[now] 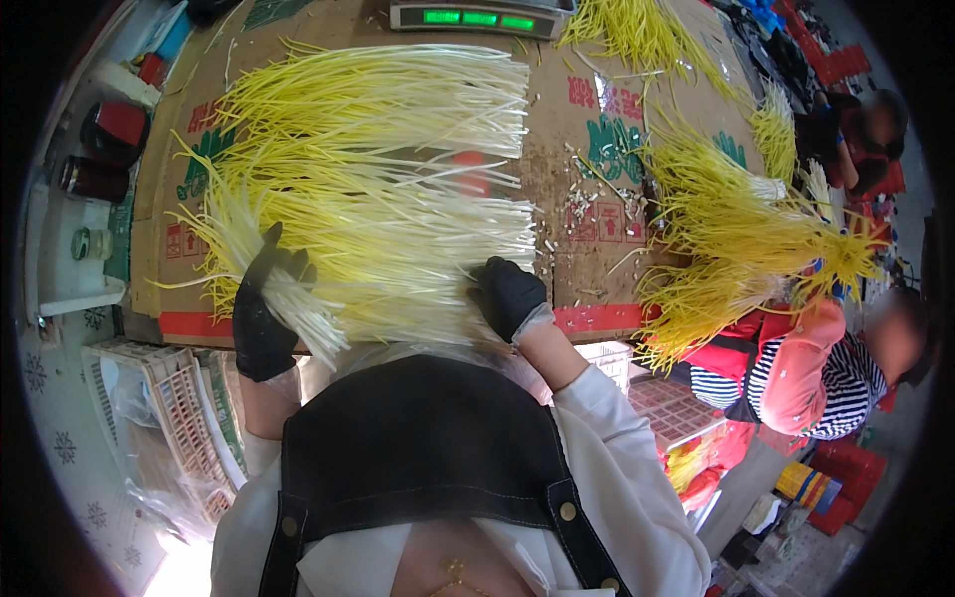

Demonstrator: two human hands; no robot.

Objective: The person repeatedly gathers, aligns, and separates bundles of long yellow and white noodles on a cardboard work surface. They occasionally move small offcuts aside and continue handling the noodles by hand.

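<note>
Long yellow chives with white stalks (373,239) lie in broad rows across a cardboard-covered table, white ends towards the right. In a black glove, my left hand (265,306) is closed around a small bunch of chives (310,317) at the left of the near row, its white ends pointing down towards my apron. My right hand (511,298), also gloved in black, rests at the white ends of the near row; its fingertips are hidden, so whether it grips any stalks cannot be told.
A scale with a lit display (477,19) stands at the far edge. Chive scraps (597,201) litter the cardboard (552,134). More chives (716,216) lie at the right, beside a co-worker in striped sleeves (850,380). Another person (850,142) is farther off. Plastic crates (186,418) stand below left.
</note>
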